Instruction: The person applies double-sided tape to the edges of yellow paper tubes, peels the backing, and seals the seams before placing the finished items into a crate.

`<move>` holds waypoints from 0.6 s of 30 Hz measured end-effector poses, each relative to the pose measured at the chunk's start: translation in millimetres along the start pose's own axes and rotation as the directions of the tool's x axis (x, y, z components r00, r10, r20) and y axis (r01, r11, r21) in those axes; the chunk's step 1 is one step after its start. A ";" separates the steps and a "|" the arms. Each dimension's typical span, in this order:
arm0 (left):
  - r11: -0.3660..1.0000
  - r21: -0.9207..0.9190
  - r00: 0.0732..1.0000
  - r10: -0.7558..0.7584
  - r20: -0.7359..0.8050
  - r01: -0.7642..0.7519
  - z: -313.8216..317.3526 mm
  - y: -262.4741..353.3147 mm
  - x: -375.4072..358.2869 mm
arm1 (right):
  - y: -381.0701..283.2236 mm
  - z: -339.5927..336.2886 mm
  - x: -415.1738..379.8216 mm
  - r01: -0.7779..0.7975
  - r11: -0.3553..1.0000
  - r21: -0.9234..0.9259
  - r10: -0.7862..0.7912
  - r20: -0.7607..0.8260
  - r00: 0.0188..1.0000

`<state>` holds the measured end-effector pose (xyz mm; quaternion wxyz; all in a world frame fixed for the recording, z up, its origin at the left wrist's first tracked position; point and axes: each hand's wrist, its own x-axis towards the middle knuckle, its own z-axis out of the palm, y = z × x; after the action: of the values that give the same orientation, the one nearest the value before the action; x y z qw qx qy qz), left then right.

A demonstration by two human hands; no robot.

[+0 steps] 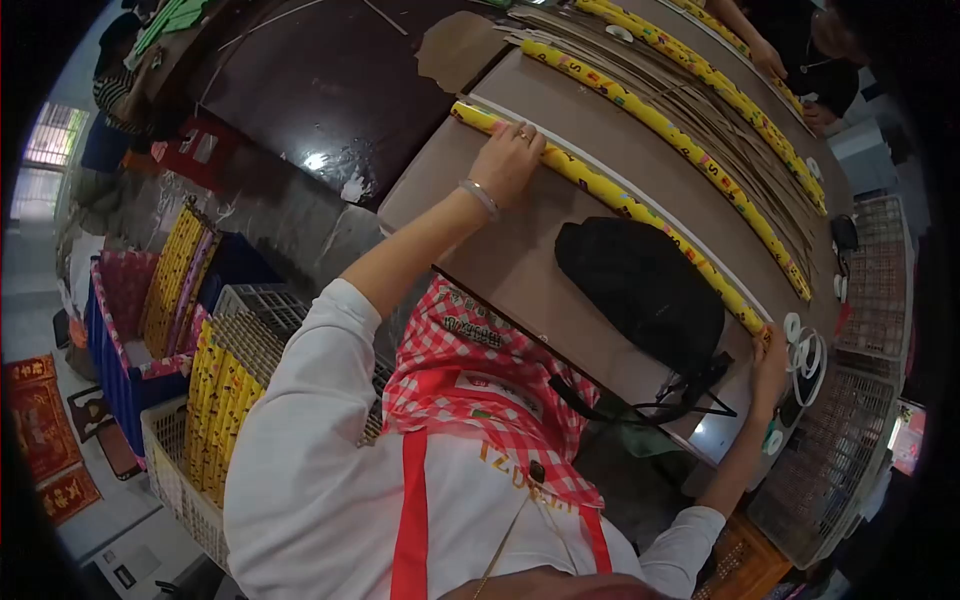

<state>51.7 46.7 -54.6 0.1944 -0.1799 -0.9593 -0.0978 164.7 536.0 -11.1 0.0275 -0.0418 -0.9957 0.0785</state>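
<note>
A long yellow patterned roll [640, 212] lies across the brown table [510, 245], with a white strip along its far edge. My left hand [510, 160] bends over the roll near its left end; its fingers are closed round it. At the roll's right end, my right hand [770, 365] has its fingertips pressed on the tip. Between the roll and my body lies a black bag [640, 290] with loose straps. Farther back rests a second yellow roll [680, 145], beside brown paper strips [610, 75].
Rolls of white tape [805, 362] lie by my right hand. A crate of yellow rolls [175, 480] and a blue bin [125, 375] stand at the left. Wire crates [830, 460] stand right. A co-worker's hands [768, 58] are across the table.
</note>
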 end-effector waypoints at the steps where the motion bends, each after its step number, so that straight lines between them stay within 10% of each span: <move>1: 1.000 0.000 1.000 -0.006 -0.002 0.006 -0.9 3.0 -4.4 | -2.9 -0.3 -0.5 0.003 0.999 -0.037 -0.005 -0.035 0.999; 18: 0.995 0.090 0.999 0.040 -0.036 -0.036 14.5 0.4 -13.2 | 18.5 58.3 -18.9 -0.005 0.997 0.076 0.040 -0.461 0.887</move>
<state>58.3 46.6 -73.1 0.2221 -0.1874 -0.9553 -0.0546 181.4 543.6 -72.4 0.2641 -0.0699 -0.9565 0.1025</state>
